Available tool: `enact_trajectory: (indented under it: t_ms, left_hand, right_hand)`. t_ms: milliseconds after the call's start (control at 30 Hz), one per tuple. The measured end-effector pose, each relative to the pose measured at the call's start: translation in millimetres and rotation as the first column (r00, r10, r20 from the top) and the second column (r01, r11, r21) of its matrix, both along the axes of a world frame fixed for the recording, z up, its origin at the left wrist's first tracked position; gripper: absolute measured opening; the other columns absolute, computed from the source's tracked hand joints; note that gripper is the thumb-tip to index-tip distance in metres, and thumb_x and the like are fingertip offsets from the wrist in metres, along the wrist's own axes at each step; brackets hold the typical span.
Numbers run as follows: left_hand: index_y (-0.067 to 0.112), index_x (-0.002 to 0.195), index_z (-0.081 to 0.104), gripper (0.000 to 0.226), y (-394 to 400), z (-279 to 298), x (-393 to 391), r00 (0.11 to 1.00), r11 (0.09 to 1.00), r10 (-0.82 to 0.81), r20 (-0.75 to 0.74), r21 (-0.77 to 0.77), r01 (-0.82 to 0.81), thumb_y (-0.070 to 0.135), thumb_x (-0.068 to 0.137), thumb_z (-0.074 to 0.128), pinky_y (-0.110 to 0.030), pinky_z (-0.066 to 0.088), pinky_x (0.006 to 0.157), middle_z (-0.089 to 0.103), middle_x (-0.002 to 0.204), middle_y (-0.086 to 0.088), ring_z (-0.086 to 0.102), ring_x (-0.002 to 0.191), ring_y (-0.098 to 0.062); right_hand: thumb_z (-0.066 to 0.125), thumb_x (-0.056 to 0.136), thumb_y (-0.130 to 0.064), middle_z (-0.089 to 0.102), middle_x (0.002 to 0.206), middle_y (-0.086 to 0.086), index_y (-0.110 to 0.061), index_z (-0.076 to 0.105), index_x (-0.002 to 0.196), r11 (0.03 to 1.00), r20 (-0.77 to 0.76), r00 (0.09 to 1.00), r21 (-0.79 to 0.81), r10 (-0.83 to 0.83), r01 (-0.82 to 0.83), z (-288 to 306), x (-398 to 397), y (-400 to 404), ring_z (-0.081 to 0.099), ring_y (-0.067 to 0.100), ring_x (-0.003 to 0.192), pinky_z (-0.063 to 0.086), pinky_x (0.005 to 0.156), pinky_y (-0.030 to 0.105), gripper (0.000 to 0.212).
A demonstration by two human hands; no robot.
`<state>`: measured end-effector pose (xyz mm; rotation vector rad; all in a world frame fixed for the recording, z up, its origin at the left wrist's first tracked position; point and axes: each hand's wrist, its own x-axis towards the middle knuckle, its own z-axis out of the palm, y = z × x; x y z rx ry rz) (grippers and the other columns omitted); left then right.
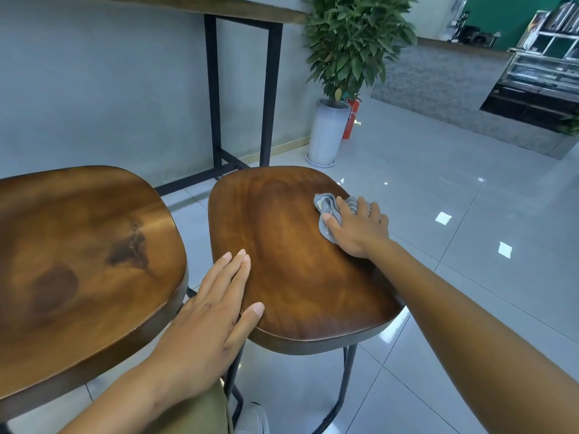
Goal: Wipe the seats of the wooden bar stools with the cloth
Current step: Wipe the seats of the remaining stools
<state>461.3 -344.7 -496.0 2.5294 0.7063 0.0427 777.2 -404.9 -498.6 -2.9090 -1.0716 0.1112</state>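
Observation:
Two wooden bar stools stand side by side on black metal legs. The right stool's seat [291, 264] is in the middle of the view, the left stool's seat [78, 252] at the left. My right hand [357, 228] presses a crumpled grey cloth [327, 211] flat against the far right part of the right seat. My left hand [216, 308] lies flat with fingers together on the near left edge of that same seat, thumb on the wood, holding nothing.
A high table with a black metal frame [216, 98] stands behind the stools against a grey wall. A potted plant in a white pot [327, 133] and a red extinguisher [350, 120] stand far right. Glossy tiled floor [438, 198] spreads right toward a counter.

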Motion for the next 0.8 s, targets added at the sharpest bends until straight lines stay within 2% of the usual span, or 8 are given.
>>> enact_trajectory:
  t_ms: [133, 300, 467, 533, 600, 667, 733, 800]
  left_hand:
    - [0.047, 0.148, -0.026, 0.087, 2, -2, 1, 1.0, 1.0, 0.001, -0.001, 0.001, -0.001, 0.084, 0.071, -0.01, -0.044, 0.015, 0.123, -0.032, 0.152, 0.035, -0.03, 0.14, 0.009]
    - [0.053, 0.142, -0.03, 0.086, 3, -1, 4, 0.999, 0.999, 0.017, -0.046, 0.031, -0.016, 0.083, 0.063, -0.017, -0.038, 0.008, 0.124, -0.037, 0.149, 0.034, -0.031, 0.14, 0.007]
    - [0.056, 0.135, -0.032, 0.076, 10, 0, 9, 0.997, 0.985, -0.01, -0.072, 0.168, 0.022, 0.081, 0.064, -0.019, -0.027, -0.015, 0.114, -0.037, 0.146, 0.033, -0.037, 0.131, 0.008]
    - [0.054, 0.144, -0.022, 0.076, 14, 5, 8, 0.999, 0.98, -0.031, -0.044, 0.197, 0.039, 0.083, 0.075, -0.01, -0.021, -0.021, 0.105, -0.035, 0.139, 0.039, -0.038, 0.124, 0.013]
    - [0.051, 0.151, -0.01, 0.077, 19, 11, 7, 0.998, 0.973, -0.051, -0.026, 0.223, 0.055, 0.082, 0.081, -0.006, -0.017, -0.019, 0.106, -0.03, 0.143, 0.041, -0.033, 0.129, 0.015]
    - [0.053, 0.15, -0.004, 0.085, 26, 18, 3, 0.999, 0.976, -0.039, 0.006, 0.214, 0.037, 0.082, 0.071, -0.011, -0.014, -0.012, 0.111, -0.023, 0.151, 0.041, -0.025, 0.134, 0.017]
    - [0.058, 0.148, -0.003, 0.086, 40, 21, -7, 1.0, 0.98, -0.002, 0.022, 0.198, -0.003, 0.084, 0.066, -0.012, -0.014, -0.007, 0.112, -0.023, 0.15, 0.042, -0.027, 0.13, 0.02]
    - [0.057, 0.148, -0.005, 0.086, 59, 14, -18, 0.999, 0.976, 0.046, 0.019, 0.212, -0.049, 0.086, 0.067, -0.013, -0.02, -0.004, 0.117, -0.023, 0.151, 0.039, -0.028, 0.136, 0.014]
  right_hand:
    - [0.008, 0.091, -0.075, -0.009, 0.167, 0.005, -0.044, -0.004, 0.156, 0.984, 0.007, 0.984, -0.02, 0.178, -0.178, -3, -6, -25, -0.016, 0.032, 0.152, -0.007, 0.12, 0.053, 0.074]
    - [0.015, 0.092, -0.072, -0.012, 0.167, -0.006, -0.051, -0.005, 0.154, 0.941, -0.016, 0.94, -0.005, 0.339, -0.34, 3, 1, -59, -0.018, 0.018, 0.152, -0.007, 0.121, 0.042, 0.069]
    - [0.017, 0.094, -0.071, -0.006, 0.168, -0.006, -0.046, -0.006, 0.155, 0.96, -0.003, 0.96, -0.036, 0.278, -0.278, 1, 18, -36, -0.011, 0.02, 0.153, -0.002, 0.122, 0.043, 0.07]
    - [0.015, 0.094, -0.072, 0.0, 0.168, -0.001, -0.041, -0.003, 0.158, 0.969, 0.011, 0.97, -0.051, 0.245, -0.244, 2, 23, -20, -0.003, 0.025, 0.154, 0.005, 0.122, 0.045, 0.073]
    - [0.015, 0.094, -0.073, 0.005, 0.168, 0.002, -0.037, 0.001, 0.159, 0.974, 0.009, 0.976, -0.067, 0.216, -0.215, 6, 27, -4, 0.007, 0.028, 0.153, 0.015, 0.121, 0.048, 0.075]
    - [0.016, 0.094, -0.072, 0.006, 0.168, 0.004, -0.035, 0.002, 0.159, 0.979, -0.009, 0.983, -0.08, 0.185, -0.185, 10, 32, 12, 0.014, 0.031, 0.152, 0.023, 0.118, 0.05, 0.076]
    - [0.017, 0.095, -0.072, 0.003, 0.168, 0.006, -0.035, 0.0, 0.159, 0.984, -0.039, 0.988, -0.084, 0.152, -0.155, 13, 36, 25, 0.017, 0.034, 0.15, 0.025, 0.116, 0.051, 0.076]
    - [0.018, 0.095, -0.073, 0.002, 0.167, 0.009, -0.036, -0.004, 0.159, 0.987, -0.071, 0.989, -0.089, 0.13, -0.136, 14, 45, 40, 0.019, 0.038, 0.15, 0.023, 0.116, 0.051, 0.077]
